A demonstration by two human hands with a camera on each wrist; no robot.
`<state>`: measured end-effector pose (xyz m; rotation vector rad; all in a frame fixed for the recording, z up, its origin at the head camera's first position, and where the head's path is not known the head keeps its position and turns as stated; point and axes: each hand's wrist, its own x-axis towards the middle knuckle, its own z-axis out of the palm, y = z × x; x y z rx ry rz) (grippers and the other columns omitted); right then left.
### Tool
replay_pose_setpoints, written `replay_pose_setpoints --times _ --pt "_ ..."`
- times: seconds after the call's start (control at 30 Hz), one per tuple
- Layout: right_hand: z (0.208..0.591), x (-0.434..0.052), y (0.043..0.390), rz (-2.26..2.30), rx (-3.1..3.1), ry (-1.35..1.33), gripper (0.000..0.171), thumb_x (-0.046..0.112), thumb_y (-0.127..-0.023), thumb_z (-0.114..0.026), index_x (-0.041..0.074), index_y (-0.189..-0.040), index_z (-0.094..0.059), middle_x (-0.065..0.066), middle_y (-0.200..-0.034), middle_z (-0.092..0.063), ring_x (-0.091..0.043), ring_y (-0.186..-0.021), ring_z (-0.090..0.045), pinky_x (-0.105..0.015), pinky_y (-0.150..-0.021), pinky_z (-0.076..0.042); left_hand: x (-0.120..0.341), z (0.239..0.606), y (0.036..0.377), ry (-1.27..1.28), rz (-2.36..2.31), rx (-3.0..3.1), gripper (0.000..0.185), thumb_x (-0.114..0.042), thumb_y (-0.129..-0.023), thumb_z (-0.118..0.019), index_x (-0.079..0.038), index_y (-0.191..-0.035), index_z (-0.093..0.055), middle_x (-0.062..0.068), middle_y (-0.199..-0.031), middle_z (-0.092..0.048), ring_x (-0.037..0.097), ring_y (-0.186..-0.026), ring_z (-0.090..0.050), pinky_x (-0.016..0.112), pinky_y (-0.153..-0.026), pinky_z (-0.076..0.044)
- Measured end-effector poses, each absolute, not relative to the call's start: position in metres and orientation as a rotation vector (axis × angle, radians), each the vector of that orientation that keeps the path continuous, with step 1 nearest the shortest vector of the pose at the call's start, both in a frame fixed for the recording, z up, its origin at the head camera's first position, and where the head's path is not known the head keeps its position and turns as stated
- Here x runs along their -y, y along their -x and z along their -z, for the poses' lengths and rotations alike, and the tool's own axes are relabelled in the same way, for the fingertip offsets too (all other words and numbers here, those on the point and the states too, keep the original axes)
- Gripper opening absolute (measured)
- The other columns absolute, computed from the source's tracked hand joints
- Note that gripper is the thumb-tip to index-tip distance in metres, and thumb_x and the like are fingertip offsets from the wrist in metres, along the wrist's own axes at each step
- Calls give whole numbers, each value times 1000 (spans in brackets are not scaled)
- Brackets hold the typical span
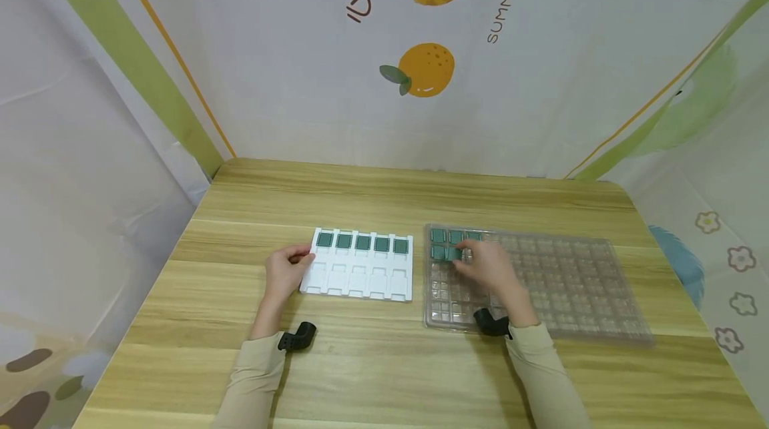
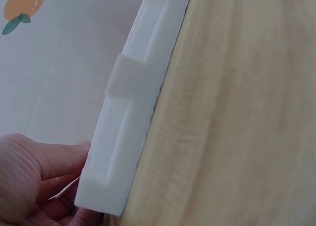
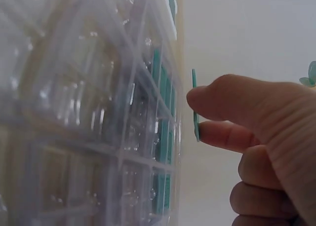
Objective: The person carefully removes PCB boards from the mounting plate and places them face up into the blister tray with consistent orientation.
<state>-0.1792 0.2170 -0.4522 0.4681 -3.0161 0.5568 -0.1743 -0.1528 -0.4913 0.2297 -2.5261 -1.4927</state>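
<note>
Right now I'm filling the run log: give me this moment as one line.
left hand: holds white tray edge | right hand: pinches green chip above clear tray | white tray: five chips in far row

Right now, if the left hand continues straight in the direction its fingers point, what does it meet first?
The left hand already touches the left edge of the white tray, so the tray comes first. Beyond it lies the clear plastic tray, though depth is hard to judge.
</note>
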Motion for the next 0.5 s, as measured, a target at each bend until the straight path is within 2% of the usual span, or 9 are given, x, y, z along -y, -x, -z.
replay_pose_setpoints --times 0.27,0.5 --pt "455 -225 187 -509 3030 -510 30 18 -78 -74 0 -102 -68 2 -57 -54 -9 -45 -34 -24 -43 -29 153 493 175 -223 1488 2520 16 4 -80 -68 9 -95 -70 24 -87 -68 15 -70 -57 14 -58 -41" --pt "460 -228 192 -464 3034 -520 28 18 -78 -75 1 -99 -69 0 -59 -57 -10 -46 -36 -25 -42 -30 154 493 175 -216 1486 2516 16 4 -80 -67 10 -95 -70 24 -87 -68 18 -71 -59 14 -58 -42"
